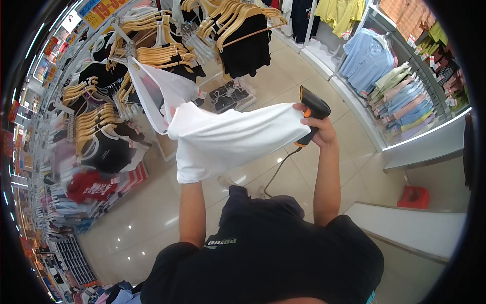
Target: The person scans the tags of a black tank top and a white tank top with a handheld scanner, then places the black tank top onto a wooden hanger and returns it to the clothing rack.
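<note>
A white garment (238,134) is stretched sideways in front of me. My right hand (320,129) is wrapped round a black and orange handheld scanner (315,104), and its fingers also pinch the garment's right end. From the scanner a dark cable (276,172) hangs down. My left arm goes up under the garment's left end; cloth covers most of my left hand (172,110), with only a bit of fingertip showing, so its grip is hidden. Just beyond it hangs another white garment (159,88) on the rack.
Racks with wooden hangers (162,53) and dark clothes stand ahead and left. A red shirt (91,186) lies at the left. Blue shirts (367,61) hang along the right wall shelving. A white counter (410,225) and a red object (413,196) are at the lower right.
</note>
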Demonstrator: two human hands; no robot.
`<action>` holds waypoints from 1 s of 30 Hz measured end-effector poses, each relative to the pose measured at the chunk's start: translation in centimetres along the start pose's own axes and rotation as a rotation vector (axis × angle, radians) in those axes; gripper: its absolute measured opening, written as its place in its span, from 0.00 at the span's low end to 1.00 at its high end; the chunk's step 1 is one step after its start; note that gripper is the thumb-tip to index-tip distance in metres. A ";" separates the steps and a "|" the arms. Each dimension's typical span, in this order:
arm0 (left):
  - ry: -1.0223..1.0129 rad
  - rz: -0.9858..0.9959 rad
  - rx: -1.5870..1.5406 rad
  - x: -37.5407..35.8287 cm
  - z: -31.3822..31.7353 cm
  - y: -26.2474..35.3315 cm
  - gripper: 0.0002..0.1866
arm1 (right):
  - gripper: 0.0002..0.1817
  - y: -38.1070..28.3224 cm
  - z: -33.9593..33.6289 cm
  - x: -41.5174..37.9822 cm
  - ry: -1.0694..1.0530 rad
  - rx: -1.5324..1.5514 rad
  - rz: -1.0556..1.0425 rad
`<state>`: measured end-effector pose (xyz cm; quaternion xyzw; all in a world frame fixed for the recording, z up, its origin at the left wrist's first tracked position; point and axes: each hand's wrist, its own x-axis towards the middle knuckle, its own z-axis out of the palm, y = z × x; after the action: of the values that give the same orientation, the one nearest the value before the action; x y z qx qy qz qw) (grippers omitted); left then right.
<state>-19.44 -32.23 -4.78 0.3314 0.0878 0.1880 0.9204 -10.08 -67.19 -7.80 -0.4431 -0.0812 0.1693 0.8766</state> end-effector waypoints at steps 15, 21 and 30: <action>-0.738 0.286 1.463 3.7 -1.8 -3.8 0.17 | 0.38 7.8 12.3 -4.1 -0.130 -0.572 -0.518; -0.647 -0.107 0.969 2.0 -4.7 -9.0 0.20 | 0.25 10.7 14.8 -4.2 0.010 -0.733 -0.596; -0.721 0.359 2.202 0.4 -3.6 -7.8 0.12 | 0.19 11.2 12.1 -2.8 0.044 -0.821 -0.232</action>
<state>-17.88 -35.48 -12.58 0.9909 -0.1107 0.0329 0.0689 -18.69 -53.03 -9.58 -0.7469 -0.1726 0.0138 0.6420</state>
